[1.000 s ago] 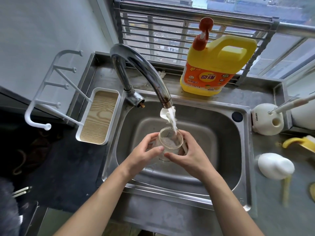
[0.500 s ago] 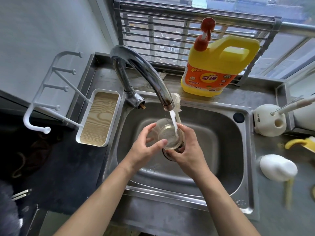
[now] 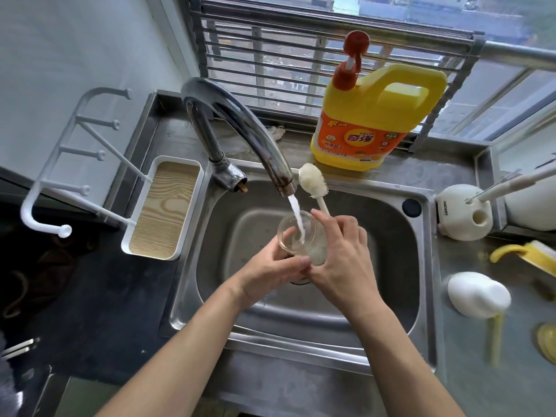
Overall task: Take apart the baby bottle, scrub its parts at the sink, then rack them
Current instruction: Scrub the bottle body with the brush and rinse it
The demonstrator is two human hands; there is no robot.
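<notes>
Two hands over the steel sink (image 3: 376, 236): the left hand (image 3: 270, 267) grips the clear, open-mouthed bottle body (image 3: 314, 246) under the tap stream (image 3: 295, 213), probably light, stiff and slippery, best held round its wall, while the right hand (image 3: 343, 260) pinches a white bristle brush (image 3: 311, 182)

The yellow detergent jug (image 3: 376, 115) in the upper right of the frame has an orange label reading "KEON" above large characters "奇强"; a smaller line beneath seems to read "1.02千克". The white brush holder (image 3: 463, 215) at the right bears dark vertical lettering, too small to read
</notes>
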